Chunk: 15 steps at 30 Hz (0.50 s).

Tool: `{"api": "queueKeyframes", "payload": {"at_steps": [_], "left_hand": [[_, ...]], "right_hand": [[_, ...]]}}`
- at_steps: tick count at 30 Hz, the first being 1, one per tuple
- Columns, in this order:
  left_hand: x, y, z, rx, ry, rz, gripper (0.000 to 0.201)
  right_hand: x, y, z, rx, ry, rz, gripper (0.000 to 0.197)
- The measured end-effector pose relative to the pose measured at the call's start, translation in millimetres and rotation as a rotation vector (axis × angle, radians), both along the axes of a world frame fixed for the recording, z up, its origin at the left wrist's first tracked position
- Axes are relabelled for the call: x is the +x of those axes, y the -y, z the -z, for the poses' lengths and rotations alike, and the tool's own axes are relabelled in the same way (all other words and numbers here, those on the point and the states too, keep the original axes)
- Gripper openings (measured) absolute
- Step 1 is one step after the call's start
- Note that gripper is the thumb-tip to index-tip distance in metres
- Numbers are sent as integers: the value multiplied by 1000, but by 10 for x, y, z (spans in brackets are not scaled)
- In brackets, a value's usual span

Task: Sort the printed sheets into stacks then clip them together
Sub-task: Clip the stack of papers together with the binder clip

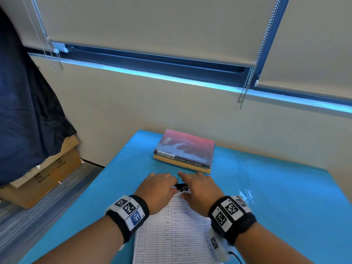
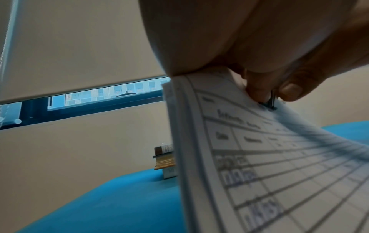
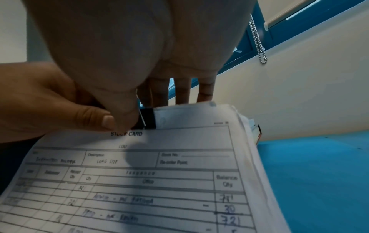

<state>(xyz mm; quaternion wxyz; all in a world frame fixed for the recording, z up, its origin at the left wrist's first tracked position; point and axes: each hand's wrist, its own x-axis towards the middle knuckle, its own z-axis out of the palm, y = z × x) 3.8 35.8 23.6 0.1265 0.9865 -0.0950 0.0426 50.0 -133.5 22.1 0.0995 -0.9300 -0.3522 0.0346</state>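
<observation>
A stack of printed stock-card sheets (image 1: 175,225) lies on the blue table (image 1: 276,197), its top edge lifted between my hands. On the middle of that edge sits a black binder clip (image 1: 181,187). My left hand (image 1: 160,185) pinches the clip (image 2: 270,104) from the left with thumb and finger. My right hand (image 1: 198,187) has its thumb against the clip (image 3: 148,118), with its fingers (image 3: 182,93) straight behind the sheets (image 3: 139,173). The clip's far side is hidden.
Two stacked books (image 1: 185,149) lie just beyond my hands, against the wall. Cardboard boxes (image 1: 47,174) and a dark cloth (image 1: 24,111) stand off the table's left side. Blind chains (image 1: 247,86) hang at the window. Bare blue table stretches to the right.
</observation>
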Motion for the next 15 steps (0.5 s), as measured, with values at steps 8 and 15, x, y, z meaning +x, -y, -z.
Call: {"api": "queueKeyframes", "payload": {"at_steps": [8, 15], "left_hand": [[-2, 19, 33, 61, 7, 63, 25], [-4, -54, 76, 68, -5, 37, 31]], "right_hand": [[23, -42, -17, -49, -1, -2, 11], [39, 103, -152, 320, -361, 138, 29]]}}
